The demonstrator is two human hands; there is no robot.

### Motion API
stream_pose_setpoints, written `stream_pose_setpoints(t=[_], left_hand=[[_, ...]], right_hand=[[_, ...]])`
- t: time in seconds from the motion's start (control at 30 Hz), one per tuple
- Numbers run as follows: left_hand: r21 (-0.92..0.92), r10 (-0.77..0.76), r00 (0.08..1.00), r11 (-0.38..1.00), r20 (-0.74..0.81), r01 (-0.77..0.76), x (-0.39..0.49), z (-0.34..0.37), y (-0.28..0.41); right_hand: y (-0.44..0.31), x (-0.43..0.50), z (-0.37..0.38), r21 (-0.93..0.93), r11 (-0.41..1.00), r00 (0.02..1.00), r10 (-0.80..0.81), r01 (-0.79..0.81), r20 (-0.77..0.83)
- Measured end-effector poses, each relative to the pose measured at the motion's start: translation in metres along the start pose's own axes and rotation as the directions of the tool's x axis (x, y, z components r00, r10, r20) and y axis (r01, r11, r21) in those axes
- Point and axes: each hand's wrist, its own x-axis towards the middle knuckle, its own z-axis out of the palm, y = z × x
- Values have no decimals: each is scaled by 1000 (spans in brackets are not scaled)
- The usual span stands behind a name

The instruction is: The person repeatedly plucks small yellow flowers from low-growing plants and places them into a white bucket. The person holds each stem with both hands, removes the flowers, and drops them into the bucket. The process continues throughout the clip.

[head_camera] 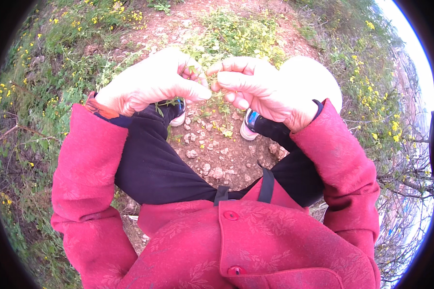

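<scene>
My left hand (pixel 155 81) is curled around thin green plant stems (pixel 212 82), its thumb pointing right. Facing it, my right hand (pixel 262 88) pinches the other side of the stems between thumb and fingers. The fingertips of both hands almost meet. A few jagged leaves (pixel 162 105) hang below my left palm. Strong light washes out both hands, so the finer strands are hard to make out. Behind my right hand lies a rounded white object (pixel 313 81), too bright to identify.
Black-trousered knees (pixel 148 155) are spread on both sides, with shoes (pixel 249 126) on stony reddish soil (pixel 217 155). Low yellow-flowered plants (pixel 242 32) grow ahead. Taller weeds (pixel 58 72) line the left, and bare twigs (pixel 408 184) stick out at right.
</scene>
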Motion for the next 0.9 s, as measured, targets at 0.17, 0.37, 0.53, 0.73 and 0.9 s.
stream_pose_setpoints(t=[0.17,0.37,0.53,0.73,0.9], left_hand=[[51,22,999,999,-44,-20,2,1,-1],[-95,150,972,981,-180,-169,-17,-23,-5],[-105,257,930,950,-264,-292,-40,-51,-1],[-62,291,901,943,-320,-327,-55,-47,15],[27,326,902,943,-283,-332,-63,-32,32]], right_hand=[[0,-1,-1,-121,991,993,44,-56,-106],[-34,-29,-79,-526,850,929,-197,3,-312],[-50,-76,-170,-773,-185,794,-194,-607,-577],[-24,-3,-119,-988,-156,961,-275,-18,25],[46,111,-3,-912,-259,822,-404,317,401]])
